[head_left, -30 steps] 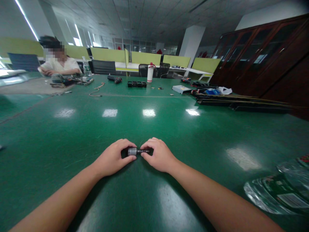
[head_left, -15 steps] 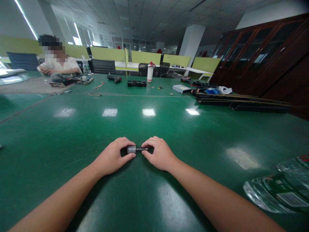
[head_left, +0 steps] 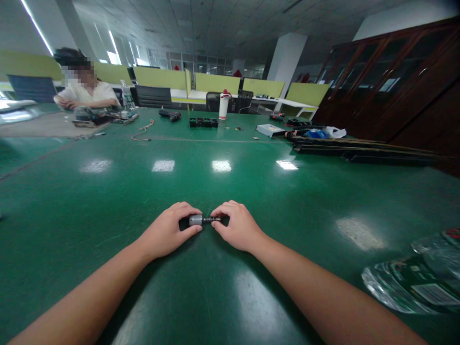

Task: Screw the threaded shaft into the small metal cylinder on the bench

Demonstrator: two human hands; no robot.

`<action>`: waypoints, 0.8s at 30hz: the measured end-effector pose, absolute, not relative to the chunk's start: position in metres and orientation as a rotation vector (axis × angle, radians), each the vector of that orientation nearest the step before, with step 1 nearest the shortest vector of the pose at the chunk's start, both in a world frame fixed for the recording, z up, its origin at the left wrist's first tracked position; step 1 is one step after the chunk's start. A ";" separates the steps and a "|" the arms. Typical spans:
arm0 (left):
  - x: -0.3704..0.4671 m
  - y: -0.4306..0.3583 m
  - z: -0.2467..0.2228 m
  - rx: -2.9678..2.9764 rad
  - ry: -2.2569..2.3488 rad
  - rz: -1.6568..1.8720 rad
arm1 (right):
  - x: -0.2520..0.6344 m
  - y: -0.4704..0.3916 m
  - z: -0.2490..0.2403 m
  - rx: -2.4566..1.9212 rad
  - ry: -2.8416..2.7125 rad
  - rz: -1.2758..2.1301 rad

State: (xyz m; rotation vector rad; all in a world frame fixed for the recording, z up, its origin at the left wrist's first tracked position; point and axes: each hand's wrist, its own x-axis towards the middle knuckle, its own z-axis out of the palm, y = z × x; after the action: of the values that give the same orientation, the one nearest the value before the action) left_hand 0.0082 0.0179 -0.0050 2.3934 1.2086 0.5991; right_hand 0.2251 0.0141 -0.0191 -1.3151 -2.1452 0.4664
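Observation:
A small motor [head_left: 196, 220] with a silver cylindrical body and a thin, dark, ridged shaft lies sideways between my hands, low over the green table [head_left: 201, 187]. My left hand [head_left: 173, 229] is closed around the silver body, thumb on the near side and fingers on the far side. With thumb and fingertips, my right hand [head_left: 237, 226] pinches the shaft's right end. The fingertips partly cover that end. Between the two hands a short piece of the shaft shows.
At right stands a clear water bottle [head_left: 417, 282] near my forearm. Farther back are a white tumbler [head_left: 223, 106], a black part [head_left: 203, 122], a power drill [head_left: 170, 115], a silver box [head_left: 270, 130] and long black strips [head_left: 359, 151]. A person [head_left: 88, 93] sits at far left.
The view has shifted very slightly. Both hands keep the same grip on the motor, and its position between them is nearly the same.

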 end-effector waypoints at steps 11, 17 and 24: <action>0.009 0.019 -0.004 2.404 1.209 0.582 | 0.226 0.014 -0.018 -1.303 -2.160 0.474; 0.008 0.017 -0.005 2.414 1.209 0.570 | 0.226 0.015 -0.018 -1.306 -2.170 0.469; 0.009 0.018 -0.005 2.417 1.207 0.579 | 0.226 0.014 -0.019 -1.299 -2.166 0.470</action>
State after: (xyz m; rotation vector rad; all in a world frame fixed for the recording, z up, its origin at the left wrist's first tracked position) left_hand 0.0089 0.0182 -0.0046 2.4169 1.2069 0.5787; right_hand 0.2257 0.0144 -0.0192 -1.2993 -2.1663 0.4704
